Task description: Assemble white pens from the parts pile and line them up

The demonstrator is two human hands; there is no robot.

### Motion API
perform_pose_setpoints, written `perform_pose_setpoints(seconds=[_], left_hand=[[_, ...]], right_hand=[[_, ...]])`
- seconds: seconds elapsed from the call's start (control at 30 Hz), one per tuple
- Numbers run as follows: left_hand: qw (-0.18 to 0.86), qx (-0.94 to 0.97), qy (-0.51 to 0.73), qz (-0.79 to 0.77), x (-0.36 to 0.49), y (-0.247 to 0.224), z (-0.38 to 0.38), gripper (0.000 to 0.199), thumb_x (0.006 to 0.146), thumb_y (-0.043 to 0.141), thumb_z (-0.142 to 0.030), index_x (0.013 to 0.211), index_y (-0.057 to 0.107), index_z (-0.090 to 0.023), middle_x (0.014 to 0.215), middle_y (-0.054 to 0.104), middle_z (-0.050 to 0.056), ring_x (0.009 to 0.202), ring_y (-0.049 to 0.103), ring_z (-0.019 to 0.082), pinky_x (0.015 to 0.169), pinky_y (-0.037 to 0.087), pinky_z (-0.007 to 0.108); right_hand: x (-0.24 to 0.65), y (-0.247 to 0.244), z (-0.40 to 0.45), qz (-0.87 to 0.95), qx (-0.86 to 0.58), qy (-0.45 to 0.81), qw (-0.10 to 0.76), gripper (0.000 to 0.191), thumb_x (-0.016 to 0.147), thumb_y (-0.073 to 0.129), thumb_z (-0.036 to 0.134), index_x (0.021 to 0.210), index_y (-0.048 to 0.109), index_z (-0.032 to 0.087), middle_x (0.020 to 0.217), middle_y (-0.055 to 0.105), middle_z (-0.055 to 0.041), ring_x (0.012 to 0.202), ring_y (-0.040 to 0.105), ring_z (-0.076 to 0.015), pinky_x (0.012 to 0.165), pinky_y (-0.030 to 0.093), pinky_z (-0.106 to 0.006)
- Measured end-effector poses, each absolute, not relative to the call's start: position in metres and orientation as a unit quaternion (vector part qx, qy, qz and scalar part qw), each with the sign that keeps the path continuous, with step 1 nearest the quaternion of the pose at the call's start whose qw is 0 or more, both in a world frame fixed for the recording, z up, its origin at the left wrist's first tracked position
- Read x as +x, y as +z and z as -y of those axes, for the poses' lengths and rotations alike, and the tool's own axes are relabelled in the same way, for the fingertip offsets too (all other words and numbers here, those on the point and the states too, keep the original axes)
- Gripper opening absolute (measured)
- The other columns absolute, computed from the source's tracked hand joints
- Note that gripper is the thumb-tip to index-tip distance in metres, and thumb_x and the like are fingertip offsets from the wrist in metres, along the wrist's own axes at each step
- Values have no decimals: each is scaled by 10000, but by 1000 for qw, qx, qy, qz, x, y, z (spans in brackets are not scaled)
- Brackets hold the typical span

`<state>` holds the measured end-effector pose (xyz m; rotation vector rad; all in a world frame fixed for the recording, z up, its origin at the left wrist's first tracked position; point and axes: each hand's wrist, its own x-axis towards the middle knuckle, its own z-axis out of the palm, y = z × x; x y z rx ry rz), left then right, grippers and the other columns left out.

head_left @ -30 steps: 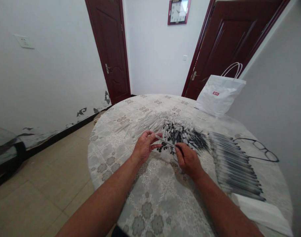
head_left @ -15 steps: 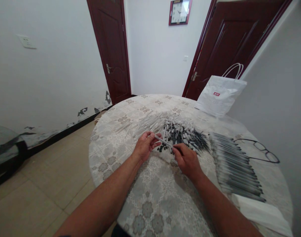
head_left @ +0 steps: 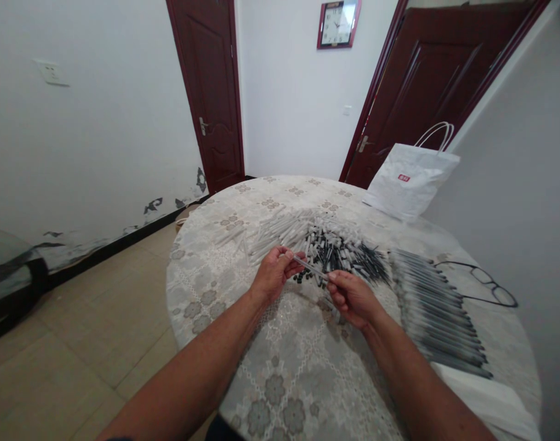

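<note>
A tube [head_left: 310, 267] is held aslant above the near edge of the pile [head_left: 336, 248], its ends pinched by the left hand [head_left: 271, 274] and right hand [head_left: 353, 298] — fingers closed on it — and could be bent or dropped should either pinch be twisted or slackened.

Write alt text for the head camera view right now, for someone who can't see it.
A person's left hand and right hand hold a slim pen barrel over a patterned tablecloth. Beyond lie loose pale tubes and black pen parts; to the right are a row of pens, eyeglasses and a white carrier bag.
</note>
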<state>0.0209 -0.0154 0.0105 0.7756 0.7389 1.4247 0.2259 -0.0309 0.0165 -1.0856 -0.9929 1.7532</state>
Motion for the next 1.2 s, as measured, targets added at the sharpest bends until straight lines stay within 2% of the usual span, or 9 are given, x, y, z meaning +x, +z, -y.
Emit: perform_pose_setpoints(seconds=[0.2, 0.27, 0.37, 0.43, 0.6, 0.7, 0.83, 1.0, 1.2], left_hand=[[622, 354, 617, -328, 21, 11, 15, 307, 845, 703, -356, 971, 471, -201, 1084, 738, 128, 1013, 718, 235, 894, 560, 402], [611, 365, 610, -348, 23, 11, 15, 301, 837, 703, -357, 970, 486, -197, 1060, 742, 123, 996, 720, 232, 883, 564, 405], [598, 437, 557, -375, 26, 12, 17, 305, 833, 700, -398, 988, 547, -184, 1062, 740, 113, 971, 714, 217, 863, 572, 387], [590, 487, 521, -378, 28, 14, 19, 338, 810, 715, -440, 985, 582, -183, 1068, 735, 102, 938, 709, 227, 812, 588, 393], [519, 595, 434, -434, 28, 19, 24, 392, 787, 703, -527, 953, 696, -171, 906, 732, 81, 814, 687, 231, 732, 574, 350], [475, 637, 406, -451, 29, 16, 24, 383, 834, 641, -543, 928, 712, -179, 810, 722, 58, 712, 663, 202, 692, 526, 305], [424, 691, 358, -464, 30, 7, 22, 367, 885, 565, -525, 862, 710, -189, 711, 695, 35, 627, 619, 180, 623, 457, 272], [398, 717, 328, -469, 31, -1, 18, 356, 894, 534, -509, 848, 698, -197, 677, 663, 17, 609, 591, 183, 590, 413, 269], [387, 726, 319, -470, 31, -3, 17, 337, 890, 532, -494, 847, 689, -199, 687, 653, 9, 627, 579, 181, 604, 404, 262]], right_hand=[[222, 15, 32, 469, -454, 644, 399, 284, 813, 660, 462, 855, 523, 217, 618, 536, 76, 375, 389, -59, 318, 245, -161], [219, 17, 33, 569, -475, 547, 389, 230, 879, 577, 442, 875, 565, 213, 621, 575, 59, 433, 480, -89, 383, 343, -185], [220, 24, 34, 706, -476, 361, 381, 164, 922, 542, 338, 897, 639, 208, 768, 689, 13, 647, 609, -117, 596, 446, -217], [224, 30, 34, 760, -474, 270, 354, 140, 930, 543, 283, 920, 664, 212, 826, 713, 7, 734, 627, -125, 677, 434, -225], [245, 50, 42, 836, -476, 153, 226, 91, 898, 607, 256, 920, 687, 220, 822, 704, -7, 741, 612, -146, 653, 375, -232], [272, 64, 44, 845, -494, 99, 180, 68, 889, 628, 253, 883, 688, 221, 814, 701, -22, 744, 610, -159, 650, 362, -241], [332, 71, 39, 808, -564, 8, 168, 69, 904, 615, 243, 913, 677, 214, 870, 710, -49, 806, 622, -177, 694, 379, -251], [416, 58, 25, 720, -684, -96, 75, 104, 906, 583, 215, 897, 684, 195, 889, 715, -75, 824, 624, -191, 707, 386, -262], [453, 42, 16, 705, -699, -111, 52, 143, 907, 586, 202, 982, 702, 169, 988, 696, -120, 984, 591, -230, 833, 402, -293]])
